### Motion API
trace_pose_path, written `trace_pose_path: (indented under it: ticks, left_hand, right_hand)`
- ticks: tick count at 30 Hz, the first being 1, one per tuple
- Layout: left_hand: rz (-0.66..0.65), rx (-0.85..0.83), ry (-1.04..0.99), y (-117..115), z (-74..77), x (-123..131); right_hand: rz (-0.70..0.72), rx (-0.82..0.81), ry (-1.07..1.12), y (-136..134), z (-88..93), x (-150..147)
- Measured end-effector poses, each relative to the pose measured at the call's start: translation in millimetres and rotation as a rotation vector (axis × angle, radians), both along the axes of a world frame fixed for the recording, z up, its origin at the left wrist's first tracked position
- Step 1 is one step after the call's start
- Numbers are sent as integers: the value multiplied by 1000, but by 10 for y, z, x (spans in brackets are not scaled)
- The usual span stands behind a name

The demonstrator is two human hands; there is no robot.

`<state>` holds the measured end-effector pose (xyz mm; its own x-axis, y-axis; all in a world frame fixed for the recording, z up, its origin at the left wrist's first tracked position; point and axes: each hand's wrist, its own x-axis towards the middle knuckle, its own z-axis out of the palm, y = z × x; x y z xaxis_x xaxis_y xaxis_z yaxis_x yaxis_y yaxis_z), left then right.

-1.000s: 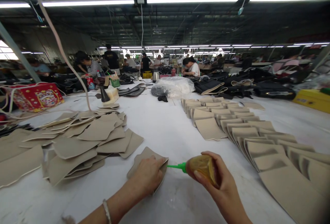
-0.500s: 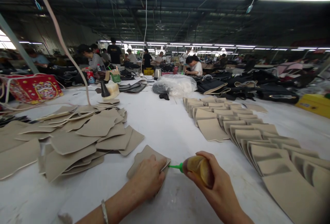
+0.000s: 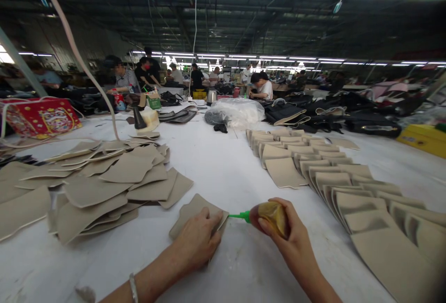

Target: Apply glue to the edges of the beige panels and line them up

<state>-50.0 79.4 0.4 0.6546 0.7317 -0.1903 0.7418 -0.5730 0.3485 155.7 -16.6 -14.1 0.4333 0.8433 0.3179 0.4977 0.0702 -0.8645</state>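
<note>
A squeeze glue bottle (image 3: 270, 217) with amber contents lies tilted sideways in my right hand (image 3: 294, 235), whose fingers wrap round it. Its green nozzle points left, the tip at the right edge of a beige padded panel (image 3: 188, 210). Over that panel is my left hand (image 3: 200, 238), fingers bent and gripping its right side; the fingertips underneath are partly hidden. To the left lies a loose pile of similar beige panels (image 3: 114, 191). At the right, more panels (image 3: 324, 177) overlap in long rows, their near parts bent upward.
A white table (image 3: 216, 163) carries everything. Towards the back are a clear plastic bag (image 3: 240, 112), a black cone (image 3: 139, 119), a red patterned bag (image 3: 42, 117), black pieces (image 3: 289, 112) and a yellow box (image 3: 423, 140). A cable (image 3: 80, 56) hangs at left. Several people work beyond.
The nozzle tip has shifted slightly up along the panel's right edge, and the bottle lies a little more level. My left hand keeps its hold. The whole view has shifted slightly.
</note>
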Motion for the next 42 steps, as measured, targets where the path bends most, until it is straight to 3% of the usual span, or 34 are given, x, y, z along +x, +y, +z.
trace_pose_path:
  ticks: [6,11,16,22,26,31,35,40,42]
  left_hand:
    - [-16,-27,-16,4,-15,-29]
    - [-29,-12,-32,-3,-26,-34]
    - [-34,-17,-50,7,-51,-42]
    - [-51,-48,-69,21,-60,-64]
    - [-68,-75,-76,35,-71,-94]
    - [-68,-71,-78,44,-90,-109]
    - [-69,-85,-76,45,-86,-108]
    - [-56,-77,-71,40,-99,-109]
    - [-63,-80,-79,35,-108,-112]
  right_hand:
    - [71,-48,63,-34,-20,7]
    - [-27,-5,56,-7,-33,19]
    - [122,-80,118,-69,-62,1]
    - [84,-75,174,-87,-75,-26]
    - [200,-131,204,-108,-88,-62]
    - [118,-111,213,-137,-96,-82]
    - [265,-158,230,-190,-80,-138]
    - [125,-132,237,-241,-91,-193]
    - [163,-124,264,-248,-109,-202]
